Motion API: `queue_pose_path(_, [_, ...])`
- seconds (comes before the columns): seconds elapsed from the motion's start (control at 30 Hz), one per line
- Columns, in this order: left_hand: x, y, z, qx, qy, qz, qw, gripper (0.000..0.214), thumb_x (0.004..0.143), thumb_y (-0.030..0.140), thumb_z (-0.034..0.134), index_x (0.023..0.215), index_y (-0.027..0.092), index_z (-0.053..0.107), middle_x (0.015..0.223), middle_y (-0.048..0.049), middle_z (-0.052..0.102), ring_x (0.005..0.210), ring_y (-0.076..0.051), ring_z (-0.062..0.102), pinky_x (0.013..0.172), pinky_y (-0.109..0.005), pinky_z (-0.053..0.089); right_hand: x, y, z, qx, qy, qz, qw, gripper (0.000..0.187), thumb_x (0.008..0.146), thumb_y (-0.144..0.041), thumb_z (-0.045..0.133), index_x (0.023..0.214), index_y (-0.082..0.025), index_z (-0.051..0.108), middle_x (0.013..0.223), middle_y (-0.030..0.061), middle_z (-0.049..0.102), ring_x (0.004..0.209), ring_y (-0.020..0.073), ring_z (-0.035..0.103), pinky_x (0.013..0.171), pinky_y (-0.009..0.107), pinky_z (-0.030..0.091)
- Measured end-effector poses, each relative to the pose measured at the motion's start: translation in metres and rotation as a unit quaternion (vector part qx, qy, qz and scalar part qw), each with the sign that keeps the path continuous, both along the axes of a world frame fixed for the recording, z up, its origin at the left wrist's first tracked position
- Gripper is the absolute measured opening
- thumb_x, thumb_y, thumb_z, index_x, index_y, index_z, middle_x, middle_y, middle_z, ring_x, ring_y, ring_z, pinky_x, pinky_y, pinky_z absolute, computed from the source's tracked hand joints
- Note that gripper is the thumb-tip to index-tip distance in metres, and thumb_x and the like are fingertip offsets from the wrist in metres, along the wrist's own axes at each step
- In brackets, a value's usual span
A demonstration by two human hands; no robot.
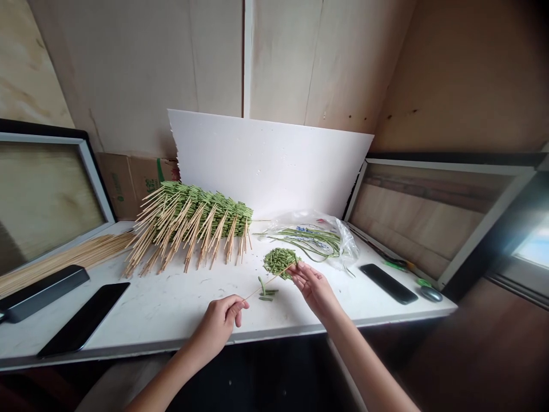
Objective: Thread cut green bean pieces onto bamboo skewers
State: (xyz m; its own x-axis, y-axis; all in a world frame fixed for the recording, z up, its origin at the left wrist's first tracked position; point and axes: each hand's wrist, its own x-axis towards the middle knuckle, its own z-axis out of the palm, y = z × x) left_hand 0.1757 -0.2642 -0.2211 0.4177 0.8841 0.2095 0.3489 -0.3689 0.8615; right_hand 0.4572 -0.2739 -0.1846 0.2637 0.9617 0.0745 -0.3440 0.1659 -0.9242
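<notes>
- Skewer (274, 278): held slantwise above the table (180, 309), running between both hands near the front edge.
- Left hand (227, 313): its grip pinches the skewer's near end between thumb and curled fingers.
- Right hand (309, 281): thumb and fingertips are drawn together at the far end, just over a pile of cut green pieces (278, 257); whether a piece sits inside that grip, I cannot tell.
- A few loose pieces (268, 298) lie below the skewer; one green piece (260, 282) crosses its line, threaded or merely behind it, unclear.
- Step in hand, judging by the stack of loaded skewers (206, 209) at left: threading pieces on.
- Next move calls for a steady left pinch and the right fingertips lining a piece up squarely with the point.
</notes>
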Motion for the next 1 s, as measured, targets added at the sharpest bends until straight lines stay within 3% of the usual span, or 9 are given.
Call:
queue_pose_path(0.3, [-0.0002,0.0001,0.0006,-0.004,0.004,0.001,1.000,0.041,0.103,0.045,0.044,0.095,0.016,0.073,0.064,-0.0008,0.059,0.057,-0.017,0.052,0.063,-0.028,0.041,-0.0001,0.0008,-0.0021,-0.001,0.032,-0.018,0.999,0.043,0.070,-0.050,0.092,0.098,-0.018,0.081,0.101,0.0129,0.081,0.104,0.0311,0.076,0.082,0.039,0.061])
queue_pose_path(0.5, [-0.0015,-0.0009,0.0010,-0.006,0.007,-0.002,1.000,0.042,0.103,0.045,0.044,0.095,0.016,0.073,0.063,-0.0003,0.058,0.057,-0.016,0.051,0.062,-0.027,0.041,-0.0007,0.0011,-0.0049,0.010,-0.003,-0.039,0.999,0.038,0.076,-0.051,0.088,0.097,-0.020,0.081,0.103,0.0117,0.080,0.114,0.0311,0.071,0.081,0.035,0.059])
queue_pose_path(0.8, [-0.0015,0.0006,0.0018,0.019,0.015,0.004,1.000,0.041,0.102,0.042,0.044,0.092,0.016,0.074,0.061,-0.0002,0.057,0.056,-0.016,0.052,0.061,-0.027,0.041,0.0012,0.0003,-0.0062,0.014,-0.053,-0.056,0.997,0.042,0.077,-0.054,0.086,0.099,-0.018,0.082,0.101,0.0138,0.081,0.112,0.0344,0.071,0.082,0.040,0.060])
queue_pose_path(1.0, [-0.0043,0.0042,-0.0052,0.052,0.037,-0.007,0.998,0.040,0.103,0.038,0.042,0.090,0.016,0.073,0.059,0.0006,0.054,0.056,-0.016,0.051,0.060,-0.026,0.040,0.0026,-0.0015,-0.0030,0.028,-0.095,-0.051,0.994,0.041,0.078,-0.055,0.085,0.095,-0.018,0.083,0.100,0.0132,0.082,0.108,0.0333,0.074,0.093,0.045,0.059])
